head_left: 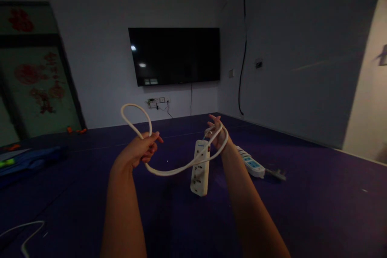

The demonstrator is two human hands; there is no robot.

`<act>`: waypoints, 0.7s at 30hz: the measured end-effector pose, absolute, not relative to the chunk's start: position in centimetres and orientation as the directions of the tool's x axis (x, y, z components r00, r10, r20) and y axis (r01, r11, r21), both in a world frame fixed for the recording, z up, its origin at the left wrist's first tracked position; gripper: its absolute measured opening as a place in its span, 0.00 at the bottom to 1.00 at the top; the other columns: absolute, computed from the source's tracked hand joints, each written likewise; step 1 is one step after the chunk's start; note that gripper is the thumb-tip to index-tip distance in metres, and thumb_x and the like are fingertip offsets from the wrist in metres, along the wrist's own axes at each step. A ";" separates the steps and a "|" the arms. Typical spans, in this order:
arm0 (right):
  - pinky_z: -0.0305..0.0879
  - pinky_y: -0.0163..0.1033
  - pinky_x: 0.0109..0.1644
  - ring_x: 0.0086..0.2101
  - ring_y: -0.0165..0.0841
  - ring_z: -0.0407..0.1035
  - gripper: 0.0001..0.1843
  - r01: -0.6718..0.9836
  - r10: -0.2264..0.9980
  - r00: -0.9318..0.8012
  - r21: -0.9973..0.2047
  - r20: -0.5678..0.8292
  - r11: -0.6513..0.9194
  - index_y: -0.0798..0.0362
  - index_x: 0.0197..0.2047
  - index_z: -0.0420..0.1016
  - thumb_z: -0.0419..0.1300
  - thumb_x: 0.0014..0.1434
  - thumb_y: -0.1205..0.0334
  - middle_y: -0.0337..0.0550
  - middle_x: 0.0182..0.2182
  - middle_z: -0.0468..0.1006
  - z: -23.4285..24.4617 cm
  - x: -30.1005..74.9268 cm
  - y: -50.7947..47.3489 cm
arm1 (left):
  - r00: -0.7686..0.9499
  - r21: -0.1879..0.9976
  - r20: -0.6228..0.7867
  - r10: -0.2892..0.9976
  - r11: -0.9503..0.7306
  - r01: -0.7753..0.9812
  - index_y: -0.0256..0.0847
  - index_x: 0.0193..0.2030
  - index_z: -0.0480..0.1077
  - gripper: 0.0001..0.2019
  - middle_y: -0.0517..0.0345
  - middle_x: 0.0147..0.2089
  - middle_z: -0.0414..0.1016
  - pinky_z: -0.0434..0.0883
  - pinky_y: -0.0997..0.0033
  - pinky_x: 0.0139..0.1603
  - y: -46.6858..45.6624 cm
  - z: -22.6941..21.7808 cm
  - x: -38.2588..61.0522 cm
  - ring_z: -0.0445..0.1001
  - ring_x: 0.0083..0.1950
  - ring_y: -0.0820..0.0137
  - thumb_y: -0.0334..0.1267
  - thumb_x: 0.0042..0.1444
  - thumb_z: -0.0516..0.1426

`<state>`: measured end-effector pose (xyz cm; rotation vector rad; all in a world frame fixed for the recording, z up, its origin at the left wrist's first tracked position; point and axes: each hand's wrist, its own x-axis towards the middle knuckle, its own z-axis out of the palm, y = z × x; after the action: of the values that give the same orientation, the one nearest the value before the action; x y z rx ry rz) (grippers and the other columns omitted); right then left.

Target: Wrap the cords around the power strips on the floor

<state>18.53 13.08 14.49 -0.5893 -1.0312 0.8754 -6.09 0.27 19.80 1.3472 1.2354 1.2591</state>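
Head view: your left hand (143, 148) is clamped on the white cord (169, 173). Cord loops around your right hand (216, 135); can't tell its finger grip. White power strip (199, 181) sits upright just below that hand, above purple floor (302, 217).

This looks like a room in a home, maybe the living room. A big black TV (175, 56) hangs flat on the pale wall (96, 48), with sockets (162, 100) and thin wires under it. On the left is a door (9, 58) with red pictures (27, 73) on it, like ones a family puts up. A blue cloth (36, 161) lies on the purple floor (169, 221). The light is dim.
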 end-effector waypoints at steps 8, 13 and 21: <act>0.69 0.38 0.33 0.30 0.32 0.69 0.26 -0.419 0.927 0.022 -0.838 0.375 0.349 0.53 0.50 0.67 0.44 0.62 0.44 0.55 0.44 0.70 14.3 15.9 12.1 | -0.072 0.913 0.046 0.996 -0.013 0.408 0.40 0.24 0.64 0.08 0.68 0.12 0.58 0.50 0.81 0.11 1.7 18.4 -5.5 0.53 0.09 0.79 0.35 0.49 0.60; 0.69 0.40 0.35 0.30 0.33 0.70 0.28 -0.403 0.963 -0.074 -0.891 0.260 0.209 0.56 0.48 0.68 0.45 0.60 0.41 0.54 0.40 0.71 11.9 14.2 13.0 | -0.079 0.877 0.069 0.995 -0.023 0.480 0.40 0.22 0.63 0.10 0.69 0.10 0.58 0.50 0.81 0.11 2.5 18.1 -5.7 0.54 0.08 0.78 0.30 0.43 0.62; 0.68 0.40 0.33 0.29 0.33 0.70 0.32 -0.357 0.992 -0.053 -0.930 0.117 0.090 0.57 0.41 0.70 0.43 0.58 0.35 0.52 0.34 0.73 9.2 13.2 14.2 | -0.062 0.897 0.065 0.996 -0.031 0.441 0.40 0.23 0.66 0.09 0.69 0.10 0.57 0.49 0.82 0.10 2.7 17.9 -6.4 0.54 0.08 0.78 0.29 0.39 0.64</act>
<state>13.24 14.20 9.24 -0.8291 -1.0379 1.3343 -6.44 2.69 17.87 1.5420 1.5750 1.0527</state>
